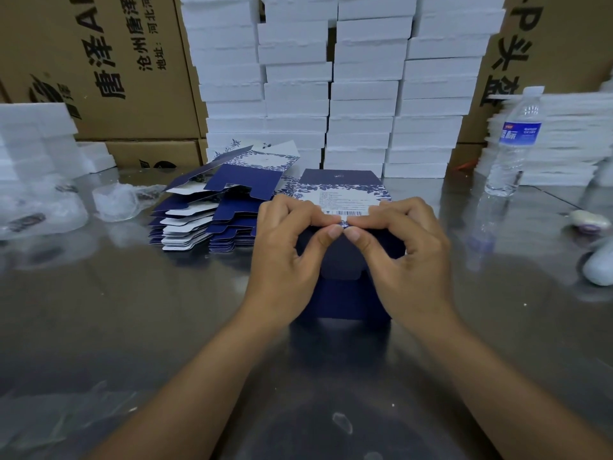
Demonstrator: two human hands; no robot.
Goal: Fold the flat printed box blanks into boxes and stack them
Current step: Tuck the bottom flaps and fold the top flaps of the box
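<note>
A dark blue box [341,293] with a white, blue-flowered panel and a barcode stands on the steel table [149,327] in the middle of the view. My left hand [288,247] and my right hand [408,250] both grip its near top edge, thumbs and forefingers pinched together at the centre where a blue flap hangs down. To the left lies a fanned pile of flat printed blanks [212,214], blue and white, several deep.
Tall columns of white foam trays [331,81] rise behind the box. Brown cartons [99,68] stand at the back left and right. A water bottle [514,144] stands at the right, with more foam sheets [557,141] behind it. Crumpled clear plastic [112,200] lies at the left.
</note>
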